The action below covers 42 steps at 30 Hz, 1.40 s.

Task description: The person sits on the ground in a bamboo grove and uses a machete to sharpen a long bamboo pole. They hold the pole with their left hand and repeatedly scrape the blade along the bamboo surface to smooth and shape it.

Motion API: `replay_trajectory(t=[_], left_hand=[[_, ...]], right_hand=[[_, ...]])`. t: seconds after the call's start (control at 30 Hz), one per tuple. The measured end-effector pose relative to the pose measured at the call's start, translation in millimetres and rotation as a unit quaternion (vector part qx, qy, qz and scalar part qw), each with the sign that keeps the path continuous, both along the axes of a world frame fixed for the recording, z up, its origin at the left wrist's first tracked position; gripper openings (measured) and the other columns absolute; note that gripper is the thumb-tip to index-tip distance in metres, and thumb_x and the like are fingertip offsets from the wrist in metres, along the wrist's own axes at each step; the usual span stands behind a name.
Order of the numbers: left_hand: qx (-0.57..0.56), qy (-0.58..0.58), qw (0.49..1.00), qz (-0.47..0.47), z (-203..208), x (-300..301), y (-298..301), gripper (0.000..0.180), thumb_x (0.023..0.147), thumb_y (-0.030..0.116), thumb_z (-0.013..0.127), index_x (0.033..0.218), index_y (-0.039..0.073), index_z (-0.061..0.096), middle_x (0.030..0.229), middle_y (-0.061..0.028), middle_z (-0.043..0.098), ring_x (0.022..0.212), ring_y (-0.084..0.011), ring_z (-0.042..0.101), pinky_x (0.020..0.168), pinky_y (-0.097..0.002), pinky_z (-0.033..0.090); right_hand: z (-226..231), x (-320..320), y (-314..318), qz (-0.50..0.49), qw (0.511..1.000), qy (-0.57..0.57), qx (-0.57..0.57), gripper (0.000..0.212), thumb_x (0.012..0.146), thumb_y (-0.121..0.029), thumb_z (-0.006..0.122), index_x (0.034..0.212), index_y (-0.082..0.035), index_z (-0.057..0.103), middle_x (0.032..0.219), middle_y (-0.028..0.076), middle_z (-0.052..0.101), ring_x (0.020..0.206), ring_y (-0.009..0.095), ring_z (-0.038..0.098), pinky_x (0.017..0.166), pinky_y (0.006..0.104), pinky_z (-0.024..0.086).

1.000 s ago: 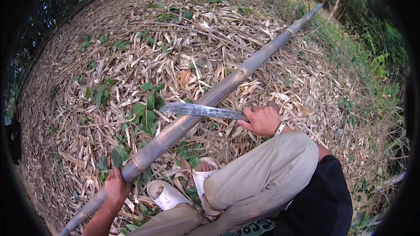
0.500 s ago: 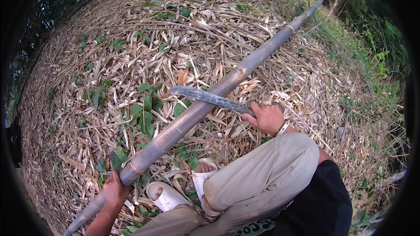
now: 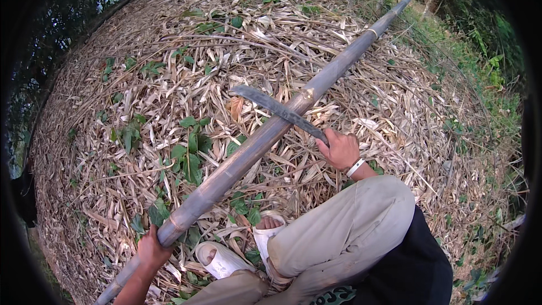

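A long bamboo pole (image 3: 243,161) lies slantwise across the view, from the lower left to the upper right. My left hand (image 3: 152,251) is wrapped round it near its lower end, just below a ring-like node. In my right hand (image 3: 341,149) is the handle of a machete (image 3: 276,107), the fingers closed around it. Its dark, slightly curved blade crosses over the pole below a pale, scraped node, with the tip out on the far left side. Whether the edge touches the bamboo I cannot tell.
Dry bamboo leaves (image 3: 141,181) cover the ground, with green sprigs (image 3: 192,152) among them. My bent legs in light trousers (image 3: 344,226) and white sandals (image 3: 223,260) are close to the pole. Thin stems and bushes (image 3: 491,51) stand at the upper right.
The machete has moved up along the pole toward the scraped node, and its blade has tilted more steeply. My left hand keeps its hold, and the view has shifted slightly.
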<state>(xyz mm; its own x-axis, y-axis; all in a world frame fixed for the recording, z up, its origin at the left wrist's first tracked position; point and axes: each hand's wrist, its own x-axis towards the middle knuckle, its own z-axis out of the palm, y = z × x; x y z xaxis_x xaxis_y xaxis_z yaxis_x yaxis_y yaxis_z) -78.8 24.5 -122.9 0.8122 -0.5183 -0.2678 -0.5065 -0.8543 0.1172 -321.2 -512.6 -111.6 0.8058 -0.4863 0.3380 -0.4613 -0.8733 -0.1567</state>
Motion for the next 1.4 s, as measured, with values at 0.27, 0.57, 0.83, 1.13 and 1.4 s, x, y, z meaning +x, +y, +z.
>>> replay_trajectory(t=[0.27, 0.57, 0.83, 1.13, 1.4], left_hand=[[0.005, 0.019, 1.0, 0.001, 3.8, 3.3, -11.3, 0.064, 0.062, 0.031, 0.087, 0.11, 0.006, 0.054, 0.088, -0.0232, 0.072, 0.083, -0.0427, 0.071, 0.079, -0.0502, 0.058], [0.0, 0.035, 0.999, -0.019, 0.6, 10.0, -18.1, 0.063, 0.062, 0.031, 0.085, 0.109, 0.005, 0.053, 0.087, -0.0239, 0.072, 0.082, -0.0438, 0.071, 0.078, -0.0509, 0.058], [-0.028, 0.032, 0.999, -0.032, 5.0, 6.8, -12.9, 0.061, 0.062, 0.03, 0.085, 0.108, 0.005, 0.054, 0.091, -0.0234, 0.072, 0.085, -0.0435, 0.071, 0.08, -0.051, 0.057], [-0.061, -0.029, 0.997, -0.024, -12.4, -2.3, 5.6, 0.063, 0.064, 0.028, 0.085, 0.111, 0.005, 0.05, 0.096, -0.0216, 0.068, 0.086, -0.0427, 0.069, 0.078, -0.0524, 0.056], [-0.039, -0.016, 0.999, -0.015, -4.5, -2.2, -13.1, 0.06, 0.064, 0.026, 0.083, 0.109, 0.006, 0.049, 0.092, -0.0212, 0.067, 0.089, -0.0428, 0.067, 0.079, -0.0512, 0.055]], right_hand=[[9.3, 5.4, 12.1, 0.022, 0.999, 0.029, -0.029, 0.042, 0.098, -0.05, 0.057, 0.093, -0.008, 0.056, 0.065, 0.022, 0.065, 0.06, 0.045, 0.065, 0.055, 0.0563, 0.05], [7.1, 2.2, -9.3, -0.1, 0.995, 0.0, 0.002, 0.042, 0.098, -0.051, 0.057, 0.095, -0.009, 0.057, 0.072, 0.021, 0.068, 0.061, 0.044, 0.066, 0.054, 0.0554, 0.051], [19.2, -9.2, -30.8, -0.128, 0.991, 0.006, -0.026, 0.042, 0.097, -0.051, 0.058, 0.09, -0.01, 0.056, 0.071, 0.02, 0.068, 0.058, 0.043, 0.065, 0.051, 0.0543, 0.05], [2.2, -8.1, 4.1, 0.115, 0.988, 0.002, -0.101, 0.043, 0.097, -0.051, 0.059, 0.092, -0.008, 0.058, 0.068, 0.02, 0.066, 0.057, 0.041, 0.065, 0.051, 0.0535, 0.05], [-14.0, -4.5, -0.4, -0.029, 0.999, -0.038, -0.024, 0.044, 0.095, -0.052, 0.061, 0.091, -0.009, 0.057, 0.07, 0.019, 0.066, 0.058, 0.042, 0.066, 0.052, 0.0524, 0.051]])
